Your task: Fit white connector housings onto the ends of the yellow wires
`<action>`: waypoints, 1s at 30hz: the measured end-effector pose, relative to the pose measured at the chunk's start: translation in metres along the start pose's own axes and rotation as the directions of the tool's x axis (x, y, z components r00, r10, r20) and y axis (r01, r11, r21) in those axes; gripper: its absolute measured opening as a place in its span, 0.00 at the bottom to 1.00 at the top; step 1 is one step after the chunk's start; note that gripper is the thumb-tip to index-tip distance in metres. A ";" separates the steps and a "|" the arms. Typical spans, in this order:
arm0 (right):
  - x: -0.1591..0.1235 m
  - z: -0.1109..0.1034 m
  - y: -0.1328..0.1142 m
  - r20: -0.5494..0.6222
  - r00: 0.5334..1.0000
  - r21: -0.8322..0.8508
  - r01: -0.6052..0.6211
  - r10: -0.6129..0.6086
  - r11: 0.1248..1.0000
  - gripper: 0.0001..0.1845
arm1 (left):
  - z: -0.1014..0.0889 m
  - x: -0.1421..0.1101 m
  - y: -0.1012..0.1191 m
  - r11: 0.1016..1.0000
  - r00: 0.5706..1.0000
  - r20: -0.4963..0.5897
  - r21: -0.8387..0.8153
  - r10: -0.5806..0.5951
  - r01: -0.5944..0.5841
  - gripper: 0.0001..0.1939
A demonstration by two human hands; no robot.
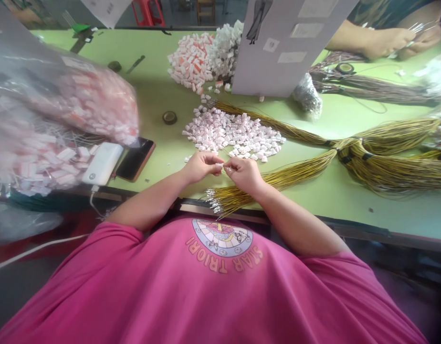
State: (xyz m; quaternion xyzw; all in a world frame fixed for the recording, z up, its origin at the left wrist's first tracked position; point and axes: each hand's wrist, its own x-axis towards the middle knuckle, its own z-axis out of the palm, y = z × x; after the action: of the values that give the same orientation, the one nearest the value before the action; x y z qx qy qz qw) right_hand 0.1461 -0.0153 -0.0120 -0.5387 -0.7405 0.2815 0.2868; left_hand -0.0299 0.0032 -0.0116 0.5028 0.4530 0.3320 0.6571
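My left hand [203, 166] pinches a small white connector housing [220, 165] between thumb and fingers. Close against it, my right hand [245, 174] is closed on the end of a thin wire; its tip is too small to make out. Just beyond both hands lies a heap of small white connector housings [231, 131]. Under my right wrist runs a bundle of yellow and dark wires [295, 174], their bare metal terminals [215, 200] fanned out near the table's front edge.
At left are clear bags of white and orange connectors [99, 102], a white power bank [102, 164] and a phone [135, 160]. A tape roll [169, 117] sits left of the heap. An upright board [274, 52] stands behind. A co-worker's hands [395, 43] hold wires at far right.
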 end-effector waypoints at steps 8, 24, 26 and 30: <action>0.015 -0.010 0.013 0.038 0.998 0.135 0.034 -0.040 0.990 0.15 | -0.048 -0.005 0.020 0.826 0.976 -0.117 0.556 0.185 -0.090 0.16; 0.009 -0.015 0.004 0.174 0.984 0.388 -0.101 0.035 0.916 0.08 | -0.077 -0.016 0.025 0.469 0.993 -0.091 0.882 0.072 0.047 0.14; 0.008 -0.015 0.002 0.164 0.985 0.371 -0.111 0.052 0.922 0.08 | -0.065 -0.020 0.033 0.627 0.991 -0.069 0.779 0.118 -0.020 0.12; 0.008 -0.016 -0.001 0.144 0.987 0.336 -0.122 0.078 0.934 0.08 | -0.031 -0.017 0.033 0.964 0.999 -0.031 0.264 0.024 -0.015 0.04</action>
State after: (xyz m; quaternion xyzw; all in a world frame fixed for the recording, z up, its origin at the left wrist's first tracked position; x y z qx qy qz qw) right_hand 0.1553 -0.0060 0.0004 -0.4983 -0.6685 0.4545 0.3134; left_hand -0.0639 0.0083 0.0217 0.5846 0.4990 0.2839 0.5733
